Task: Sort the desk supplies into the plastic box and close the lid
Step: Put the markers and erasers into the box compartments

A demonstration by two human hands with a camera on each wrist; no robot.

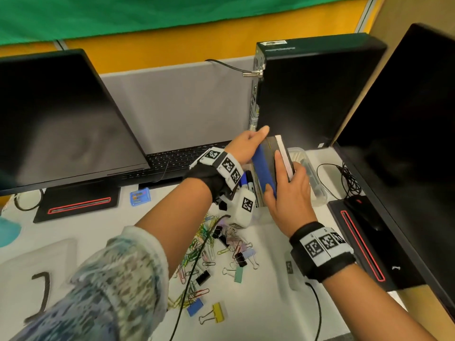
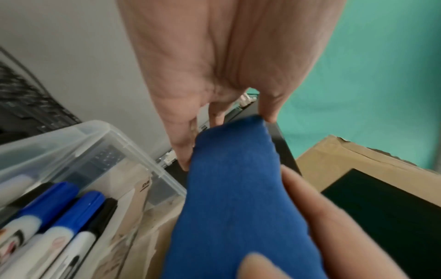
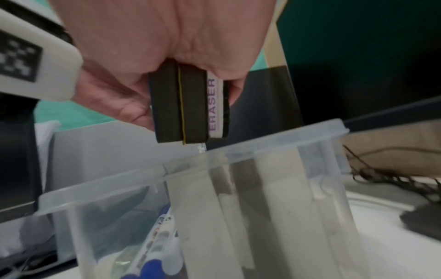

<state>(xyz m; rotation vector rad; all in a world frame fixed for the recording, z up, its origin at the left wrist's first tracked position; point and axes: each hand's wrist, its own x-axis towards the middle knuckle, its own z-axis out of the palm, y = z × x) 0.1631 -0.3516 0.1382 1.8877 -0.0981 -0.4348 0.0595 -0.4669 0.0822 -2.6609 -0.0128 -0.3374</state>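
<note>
A stack of board erasers [image 1: 269,163], blue felt, black foam and a white "ERASER" label [image 3: 212,105], hangs tilted over the clear plastic box [image 1: 318,196]. My right hand [image 1: 285,190] grips the stack's near end between thumb and fingers [image 3: 190,105]. The far end of the blue eraser [image 2: 229,188] is held by my left hand [image 1: 248,143], thumb on top and fingers at the side [image 2: 224,122]. Blue and black markers [image 2: 59,217] lie in the box's left compartment. Part of the box is hidden by the hands.
Coloured paper clips and binder clips [image 1: 221,254] lie scattered in front of the box. A small blue box [image 1: 139,196] sits left of it, a pale flat lid [image 1: 49,254] at the near left. Monitors, a PC tower [image 1: 307,94], a keyboard, a mouse [image 1: 362,207] and cables surround the spot.
</note>
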